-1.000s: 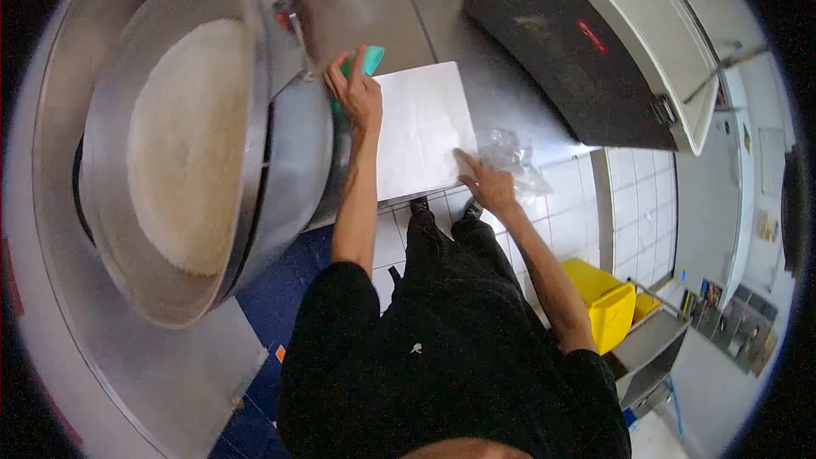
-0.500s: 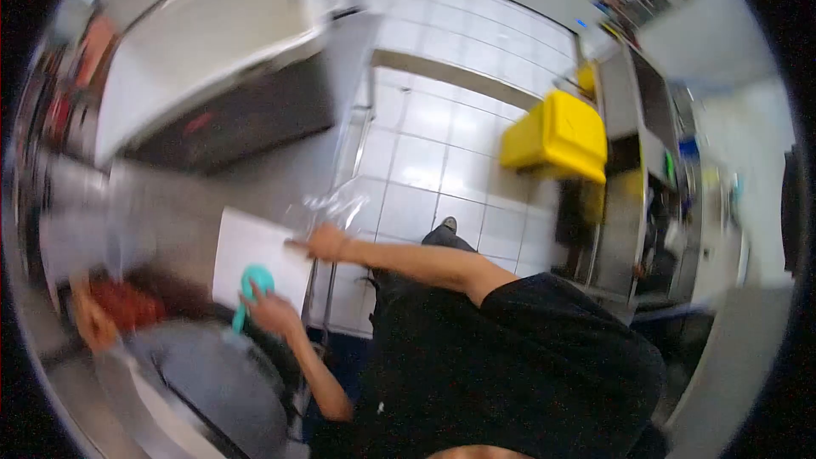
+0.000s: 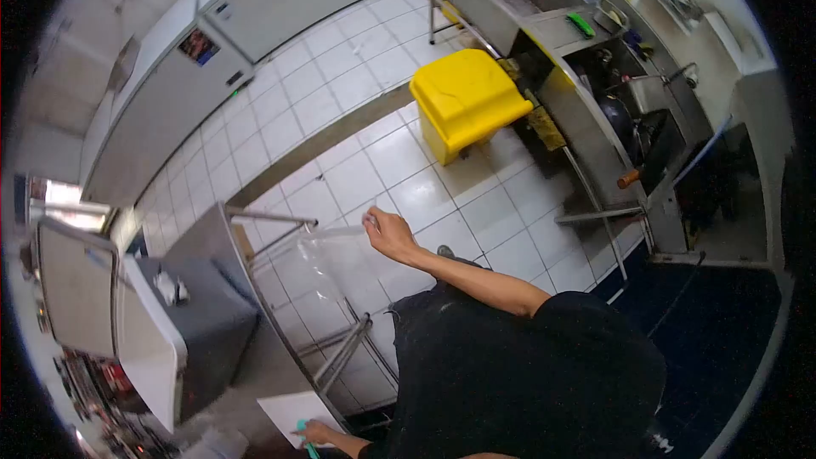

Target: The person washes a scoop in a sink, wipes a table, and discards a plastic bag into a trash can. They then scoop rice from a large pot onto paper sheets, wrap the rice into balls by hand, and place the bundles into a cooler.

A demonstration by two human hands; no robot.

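Though at one edge inside the closed right grip [image 3: 370, 220], the clear bag [image 3: 316, 248] mostly beyond it.

Right now you've got 1 left hand [image 3: 318, 433] btm ctr, 1 right hand [image 3: 391, 235] mid-frame = 2 hands. Also 1 clear bag [image 3: 320, 265] ctr, 1 white sheet [image 3: 287, 409] & 1 teal tool [image 3: 312, 451] btm. Up top, 1 yellow bin [image 3: 467, 98]; upper R, 1 green brush [image 3: 580, 25]; 1 shoe [image 3: 445, 251] near ctr.
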